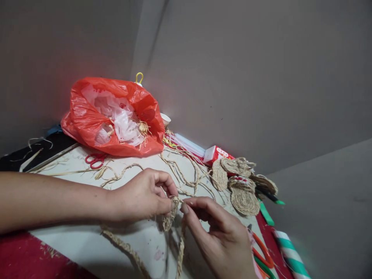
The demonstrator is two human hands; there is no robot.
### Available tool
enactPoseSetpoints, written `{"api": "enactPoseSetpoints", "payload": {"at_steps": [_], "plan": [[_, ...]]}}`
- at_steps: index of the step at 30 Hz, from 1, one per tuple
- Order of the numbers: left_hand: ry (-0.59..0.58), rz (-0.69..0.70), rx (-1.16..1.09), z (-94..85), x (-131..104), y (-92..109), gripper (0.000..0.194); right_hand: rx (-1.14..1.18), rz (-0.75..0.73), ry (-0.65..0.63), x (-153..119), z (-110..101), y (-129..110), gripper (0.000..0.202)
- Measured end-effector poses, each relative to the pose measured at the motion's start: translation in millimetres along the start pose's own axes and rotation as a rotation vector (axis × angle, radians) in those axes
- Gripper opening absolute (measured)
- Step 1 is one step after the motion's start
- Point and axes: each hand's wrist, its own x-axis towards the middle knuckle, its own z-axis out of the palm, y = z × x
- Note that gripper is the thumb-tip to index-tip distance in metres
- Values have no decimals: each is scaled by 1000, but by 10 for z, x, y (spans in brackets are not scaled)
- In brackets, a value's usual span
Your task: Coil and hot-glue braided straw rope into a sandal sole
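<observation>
Between my two hands hangs a small coiled piece of braided straw [169, 220], a little above the pale tabletop. My left hand [142, 193] comes in from the left and pinches its upper edge between thumb and fingers. From the right, my right hand [217, 232] has thumb and forefinger pressed together close beside that edge. What they pinch is too small to make out. A braided straw cord [180, 248] hangs below the right fingertips, and another length of braid [124, 246] runs across the front of the table.
A red plastic bag [116, 149] with white plastic and straw stands at the back. Red-handled scissors [95, 160] lie before it. Woven straw slippers [244, 197] are piled at right, near orange-and-green-handled scissors [264, 252]. Loose cord [186, 180] trails behind my hands. Walls bound the table.
</observation>
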Motion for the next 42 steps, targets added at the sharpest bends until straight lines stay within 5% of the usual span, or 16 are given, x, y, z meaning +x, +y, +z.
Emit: {"api": "enactPoseSetpoints", "payload": {"at_steps": [13, 33, 42], "plan": [[8, -50, -94, 18, 38, 32, 10, -79, -175, -50, -7, 47, 16, 12], [50, -73, -81, 18, 59, -20, 3, -101, -181, 10, -194, 144, 43, 22], [88, -93, -87, 18, 43, -15, 2, -275, -432, 119, -291, 213, 108, 36]]}}
